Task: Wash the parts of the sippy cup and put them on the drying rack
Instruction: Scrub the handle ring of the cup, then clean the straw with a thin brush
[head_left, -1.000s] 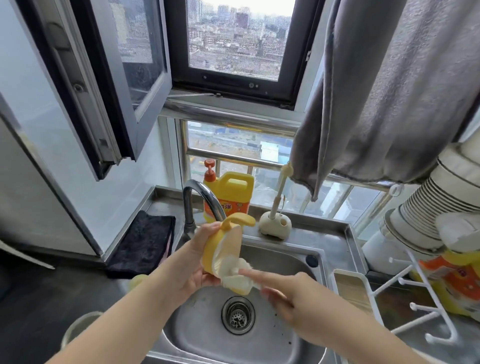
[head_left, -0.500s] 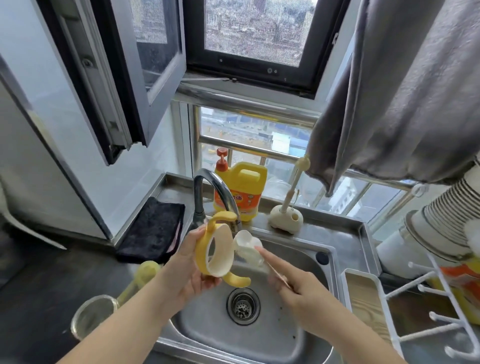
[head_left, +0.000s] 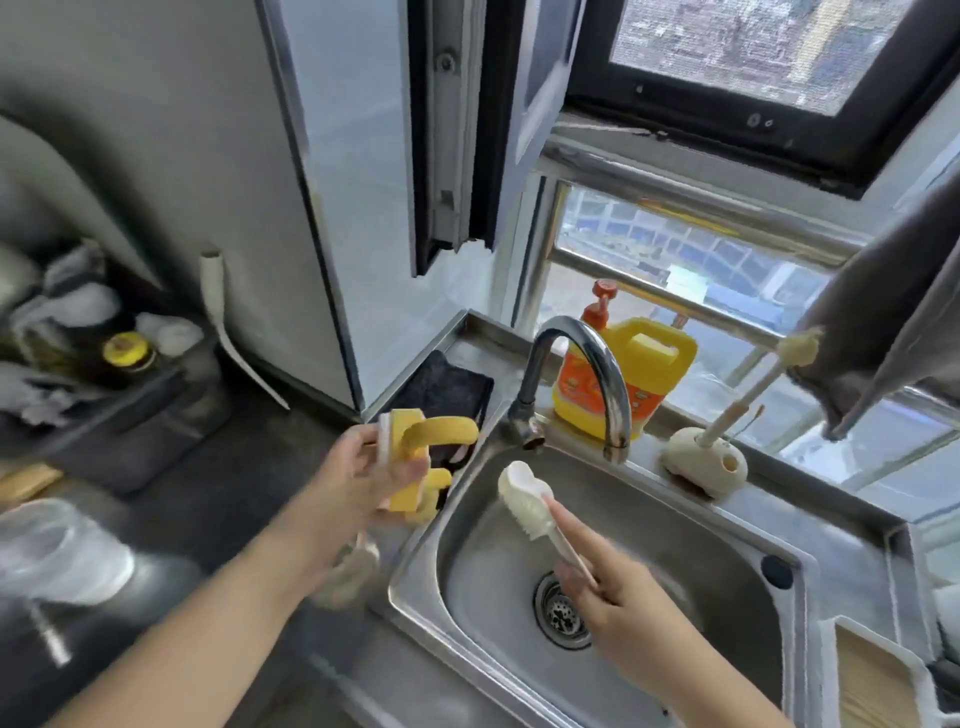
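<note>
Item: yellow plastic two-handled sippy-cup collar (head_left: 415, 467), centre-left of frame, hanging over the dark bench edge beside the steel sink (head_left: 691, 525). My left hand (head_left: 358, 493) is gripping it, fingers curled round. My right hand (head_left: 618, 608) is pinching the cream sponge bottle brush (head_left: 524, 499) over the basin.

Risk: wet plastic is probably slipping; a loosening grip is likely dropping the collar outside the sink.
</note>
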